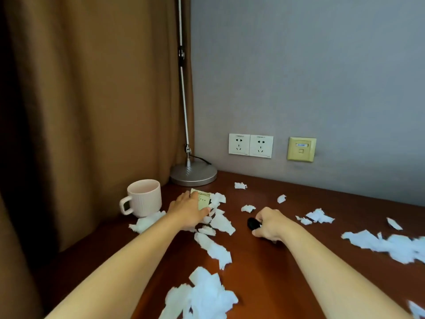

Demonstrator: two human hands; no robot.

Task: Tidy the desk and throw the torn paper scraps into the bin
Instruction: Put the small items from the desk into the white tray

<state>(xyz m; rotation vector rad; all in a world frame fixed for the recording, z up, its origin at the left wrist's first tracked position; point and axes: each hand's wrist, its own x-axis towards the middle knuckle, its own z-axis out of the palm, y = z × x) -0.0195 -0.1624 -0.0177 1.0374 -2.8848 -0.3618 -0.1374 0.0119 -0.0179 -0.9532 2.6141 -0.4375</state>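
Several torn white paper scraps lie scattered across the reddish-brown desk, with bigger heaps at the front and at the right. My left hand rests palm down on a small yellowish card packet among scraps near the mug. My right hand is closed around a small black object, whose end sticks out to the left. No bin is in view.
A pink ribbed mug stands at the desk's left, a scrap at its base. Behind it is a silver lamp base with its pole. Wall sockets sit above the desk's far edge. A brown curtain hangs left.
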